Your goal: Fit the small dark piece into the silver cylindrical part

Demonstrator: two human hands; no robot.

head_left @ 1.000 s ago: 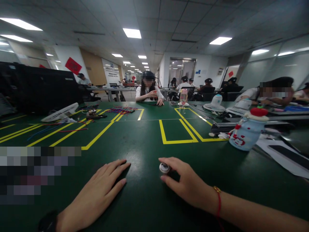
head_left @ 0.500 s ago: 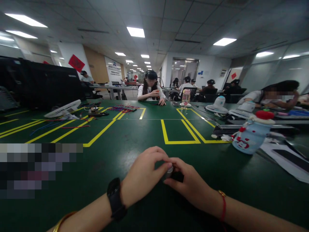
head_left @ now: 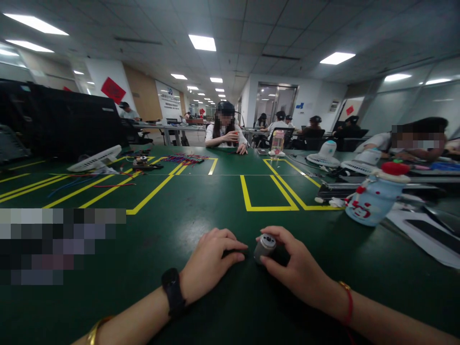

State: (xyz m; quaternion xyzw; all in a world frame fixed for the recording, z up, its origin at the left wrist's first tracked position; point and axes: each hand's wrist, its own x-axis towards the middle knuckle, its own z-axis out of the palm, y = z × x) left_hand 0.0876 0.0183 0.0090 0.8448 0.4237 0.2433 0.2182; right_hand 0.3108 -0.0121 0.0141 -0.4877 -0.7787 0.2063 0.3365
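Upright on the green table (head_left: pixel 201 191), a small grey cylindrical motor (head_left: pixel 264 249) shows a pale top face with dark holes. My right hand (head_left: pixel 293 256) grips it from the right, thumb on the near side and fingers curled behind. To the left, my left hand (head_left: pixel 215 254) holds nothing; its fingers and thumb stretch toward the motor with a gap between. A dark watch (head_left: pixel 173 290) is on my left wrist. Whether the motor's base rests fully on the table is hard to make out.
Yellow tape (head_left: pixel 271 209) marks the table. Bundled coloured wires (head_left: pixel 185 159) and a white fan (head_left: pixel 95 159) lie farther left. On the right stand a blue snowman bottle (head_left: pixel 373 199) and white fans (head_left: pixel 325 155). A co-worker (head_left: pixel 226 129) sits opposite.
My left hand has let go of the motor and drawn back to the left. My right hand has moved slightly right with the motor, whose top now shows.
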